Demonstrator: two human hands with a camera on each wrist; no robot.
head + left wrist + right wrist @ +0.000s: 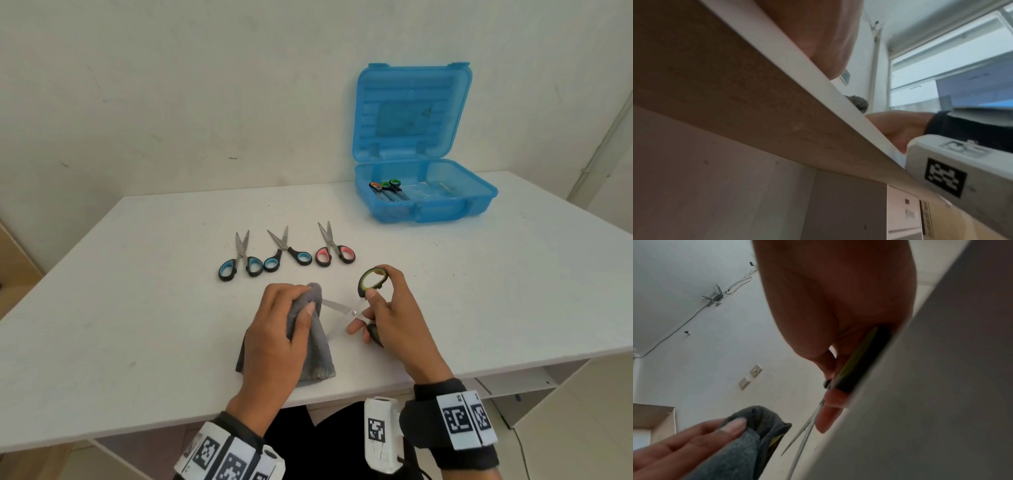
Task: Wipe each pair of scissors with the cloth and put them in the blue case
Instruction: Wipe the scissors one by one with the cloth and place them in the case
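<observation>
Scissors with green-lined handles (371,284), blades spread open, are held above the white table (137,308) by the right hand (390,318), whose thumb and fingers curl round the handle loops; the upper loop rises above the thumb, the lower one sits under the fingers. One blade points from this grip toward the grey cloth (317,346), its tip reaching the fabric. Left hand (274,339) clutches the cloth, thumb pressed on its front, bunching it round the blade tip just beside the right hand. Beyond the grip lie three more pairs in a row: two blue-handled scissors (241,262) (287,255) and pink-handled scissors (334,248). Farther back and right of the grip stands the open blue case (479,192), lid upright, with scissors already inside (388,188).
</observation>
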